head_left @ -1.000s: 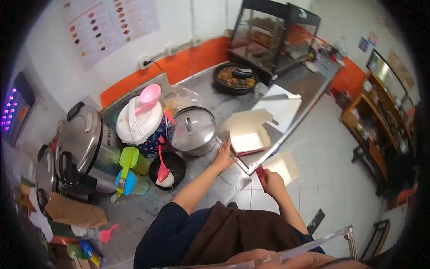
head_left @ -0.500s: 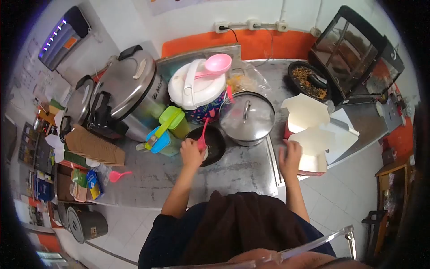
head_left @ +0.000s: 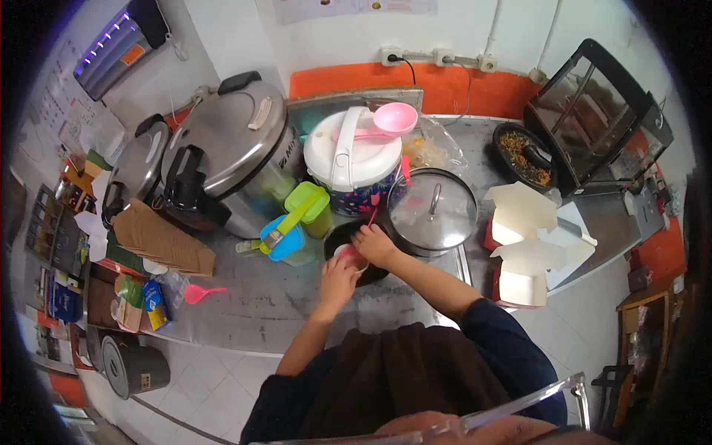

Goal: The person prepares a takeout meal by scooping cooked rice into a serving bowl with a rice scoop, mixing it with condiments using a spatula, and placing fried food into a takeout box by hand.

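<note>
Both my hands are together over a dark round bowl on the metal counter. Pinched at the bowl's left side, my left hand has its fingertips on the pink ladle. From the right, my right hand reaches across with bent fingers over the same spot, and what they grip is hidden. The ladle's thin handle shows above the right fingers. Something white, partly covered, lies at the left fingertips. A lidded metal pot stands just right of the bowl.
Green and blue tubs stand left of the bowl. Behind is a white-lidded container with a pink scoop on top. Large pressure cookers stand at left. Open food boxes sit at right, below a black mortar.
My right hand has left the food boxes and joined my left hand over the dark bowl. The ladle's handle now leans further right. The camera view has shifted slightly.
</note>
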The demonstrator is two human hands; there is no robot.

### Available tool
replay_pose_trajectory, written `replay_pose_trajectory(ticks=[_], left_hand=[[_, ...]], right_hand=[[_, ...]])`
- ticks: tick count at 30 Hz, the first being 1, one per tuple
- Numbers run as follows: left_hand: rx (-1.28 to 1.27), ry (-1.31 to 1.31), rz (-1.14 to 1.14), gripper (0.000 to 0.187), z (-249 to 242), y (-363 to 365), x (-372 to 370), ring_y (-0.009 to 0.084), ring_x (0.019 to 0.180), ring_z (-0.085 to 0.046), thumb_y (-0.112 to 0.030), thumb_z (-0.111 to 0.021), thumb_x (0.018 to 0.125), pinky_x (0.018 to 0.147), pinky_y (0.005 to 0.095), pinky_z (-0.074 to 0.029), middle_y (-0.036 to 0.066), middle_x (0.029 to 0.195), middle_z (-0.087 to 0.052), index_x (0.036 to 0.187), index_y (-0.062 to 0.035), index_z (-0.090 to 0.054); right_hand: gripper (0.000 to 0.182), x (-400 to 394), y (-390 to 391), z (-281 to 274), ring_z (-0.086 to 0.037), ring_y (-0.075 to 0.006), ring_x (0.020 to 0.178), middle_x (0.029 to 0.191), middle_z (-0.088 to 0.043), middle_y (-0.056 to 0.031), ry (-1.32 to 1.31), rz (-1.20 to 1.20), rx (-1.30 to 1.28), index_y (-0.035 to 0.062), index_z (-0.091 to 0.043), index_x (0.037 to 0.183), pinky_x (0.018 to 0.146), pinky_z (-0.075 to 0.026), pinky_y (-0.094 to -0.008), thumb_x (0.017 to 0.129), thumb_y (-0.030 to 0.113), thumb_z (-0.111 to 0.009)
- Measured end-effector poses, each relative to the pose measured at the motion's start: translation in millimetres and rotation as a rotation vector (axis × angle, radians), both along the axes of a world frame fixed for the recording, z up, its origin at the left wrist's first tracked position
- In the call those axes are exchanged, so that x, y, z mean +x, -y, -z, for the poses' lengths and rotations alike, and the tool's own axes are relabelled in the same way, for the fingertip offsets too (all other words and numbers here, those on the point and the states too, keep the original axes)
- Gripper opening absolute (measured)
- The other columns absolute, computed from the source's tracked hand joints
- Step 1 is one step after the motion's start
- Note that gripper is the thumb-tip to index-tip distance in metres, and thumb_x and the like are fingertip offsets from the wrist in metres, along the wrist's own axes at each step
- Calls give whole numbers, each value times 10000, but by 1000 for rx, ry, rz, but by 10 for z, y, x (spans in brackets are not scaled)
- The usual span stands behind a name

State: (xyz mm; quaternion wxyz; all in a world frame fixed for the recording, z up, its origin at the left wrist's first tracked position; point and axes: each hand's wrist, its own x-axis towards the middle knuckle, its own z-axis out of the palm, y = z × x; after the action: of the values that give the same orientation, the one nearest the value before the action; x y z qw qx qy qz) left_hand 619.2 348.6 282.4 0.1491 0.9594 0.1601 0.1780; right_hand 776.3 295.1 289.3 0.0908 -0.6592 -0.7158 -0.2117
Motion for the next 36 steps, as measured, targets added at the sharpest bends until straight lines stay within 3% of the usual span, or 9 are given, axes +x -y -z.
replay_pose_trajectory(ticks=[2, 6, 8, 15, 17, 19, 22, 26, 36], left_hand=[[-10, 8, -2, 161, -174, 8, -163, 276, 1023, -407, -165, -601, 675, 847, 403, -316, 82, 1031, -492, 808, -74, -616], [-58, 133, -65, 188, -596, 82, -618, 305, 1051, -394, -151, -616, 657, 864, 409, -313, 102, 1158, -442, 839, -110, -627], [-31, 150, -151, 188, -415, 78, -836, 323, 1058, -380, -162, -627, 653, 876, 415, -303, 113, 1191, -411, 837, -121, -629], [19, -24, -293, 214, 263, -31, -1227, 343, 1071, -329, -232, -683, 627, 868, 442, -307, 146, 1241, -318, 816, -152, -620], [18, 108, -285, 243, 123, -44, -1171, 340, 1048, -352, -218, -683, 626, 854, 439, -316, 145, 1200, -353, 845, -150, -604], [24, 243, -287, 275, 11, -133, -1016, 338, 1025, -375, -205, -683, 624, 840, 436, -325, 145, 1159, -389, 875, -148, -589], [29, 411, -46, 337, -421, -416, -460, 340, 960, -432, -142, -631, 665, 818, 418, -337, 146, 1070, -452, 976, -75, -520], [-24, 446, -36, 426, -971, -875, 672, 357, 1015, -401, -121, -553, 736, 903, 427, -272, 177, 1137, -426, 1115, 0, -400], [-422, 308, -58, 526, -1032, -1447, 1501, 323, 846, -476, -134, -564, 737, 766, 450, -335, 137, 893, -559, 1205, -93, -329]], right_hand=[[184, 56, -113, 23, -479, -214, 842, 831, -561, -51, -2, 97, -368, 89, -583, 829, 732, -374, -331, 686, 158, -490], [160, -183, 458, -341, -523, -266, 788, 721, -571, -99, -306, 120, -267, 76, -564, 722, 710, -411, -376, 671, 227, -575], [213, -339, 914, -564, -553, -323, 706, 680, -571, -156, -692, 402, -449, 64, -563, 734, 639, -428, -419, 681, 266, -601], [280, -237, 1870, 144, -549, -367, 667, 669, -577, -172, -808, 861, -456, 28, -590, 811, 622, -431, -432, 670, 266, -633], [277, -119, 1830, -88, -578, -311, 671, 676, -587, -156, -765, 779, -393, 1, -588, 861, 618, -454, -373, 695, 219, -631], [197, 88, 1469, -808, -583, -286, 635, 707, -584, -181, -1161, 673, -241, 0, -593, 799, 597, -455, -353, 706, 174, -602], [275, 780, 946, -970, -577, -137, 757, 822, -592, -97, -993, 359, 165, -7, -562, 948, 644, -450, -257, 701, 80, -643], [535, 1645, -256, -887, -497, -146, 939, 1002, -526, -63, -1648, 467, 319, 41, -406, 1160, 765, -427, -268, 683, 40, -650], [419, 1797, 75, -850, -494, -194, 987, 1023, -532, -87, -1764, 95, 535, 30, -409, 1134, 847, -395, -325, 743, 76, -551]])
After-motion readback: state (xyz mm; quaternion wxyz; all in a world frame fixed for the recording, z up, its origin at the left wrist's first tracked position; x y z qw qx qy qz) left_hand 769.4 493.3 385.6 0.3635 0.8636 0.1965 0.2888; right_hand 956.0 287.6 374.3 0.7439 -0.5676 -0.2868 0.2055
